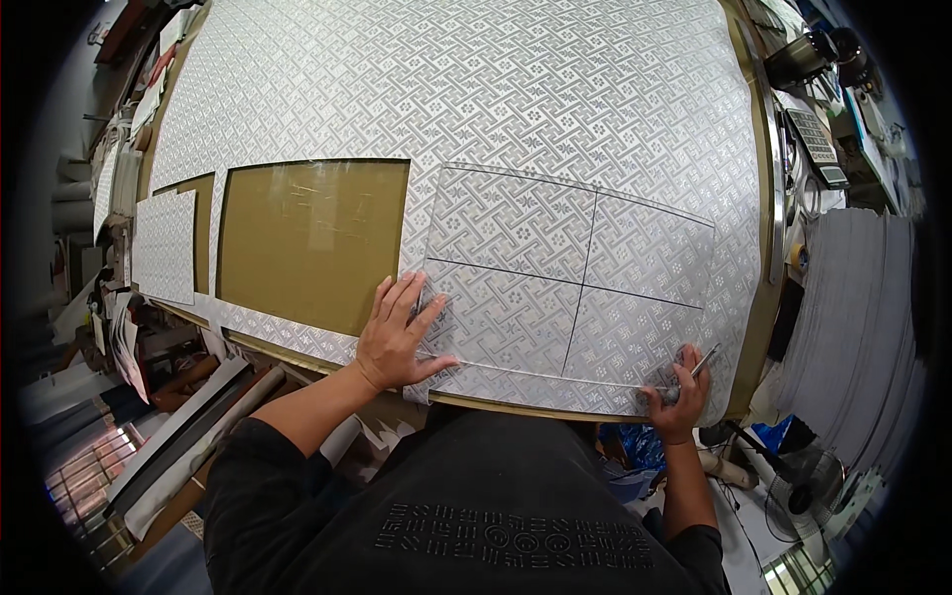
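A clear rectangular sheet with black crossing lines [582, 285] lies flat on silver-grey patterned fabric [476, 89]. My left hand [395, 342] rests on the sheet's lower left corner and the fabric beside it, fingers spread and thumb stretched out. Near the lower right corner, my right hand [682, 395] has curled fingers around a slim, silvery pen-shaped tool [705, 359], which sticks up and to the right. Whether it is a pen or a knife I cannot tell. Left of the sheet, a rectangular opening in the fabric bares the olive-brown tabletop [307, 248].
A cut fabric piece [167, 248] lies by a second opening at the far left. Along the right edge runs a metal strip [776, 178]. Beyond it are a calculator [815, 139], a dark flask [799, 59] and stacked grey sheets [843, 317]. A fan [808, 494] stands lower right.
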The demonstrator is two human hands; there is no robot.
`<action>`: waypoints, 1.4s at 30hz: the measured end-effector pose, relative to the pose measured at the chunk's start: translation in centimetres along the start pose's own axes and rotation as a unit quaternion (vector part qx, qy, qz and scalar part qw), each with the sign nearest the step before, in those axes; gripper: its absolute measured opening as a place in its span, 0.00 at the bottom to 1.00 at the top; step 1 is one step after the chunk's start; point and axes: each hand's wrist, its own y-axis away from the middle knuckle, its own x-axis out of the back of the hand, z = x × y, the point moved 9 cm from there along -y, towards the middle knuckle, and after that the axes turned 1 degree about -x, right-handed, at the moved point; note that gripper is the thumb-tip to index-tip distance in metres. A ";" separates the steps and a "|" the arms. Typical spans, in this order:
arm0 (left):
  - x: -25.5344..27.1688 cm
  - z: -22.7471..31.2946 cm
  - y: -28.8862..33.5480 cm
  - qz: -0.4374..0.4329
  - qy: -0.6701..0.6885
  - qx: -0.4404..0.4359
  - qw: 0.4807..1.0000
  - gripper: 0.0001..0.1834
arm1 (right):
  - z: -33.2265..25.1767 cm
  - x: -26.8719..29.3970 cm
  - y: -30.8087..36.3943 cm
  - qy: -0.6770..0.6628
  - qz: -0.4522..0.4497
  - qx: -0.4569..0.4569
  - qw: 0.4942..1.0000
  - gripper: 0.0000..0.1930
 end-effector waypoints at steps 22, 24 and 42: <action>-0.9 0.3 0.2 -0.007 -0.019 -0.019 1.000 0.49 | -0.2 0.6 -0.5 -0.001 0.012 -0.009 1.000 0.31; -0.7 0.4 0.3 -0.005 -0.015 -0.028 0.999 0.49 | -0.3 0.4 -0.8 0.001 0.009 -0.017 1.000 0.30; -1.0 0.3 0.4 -0.006 -0.038 -0.027 0.999 0.48 | -0.3 0.7 -0.6 0.001 0.026 -0.004 1.000 0.29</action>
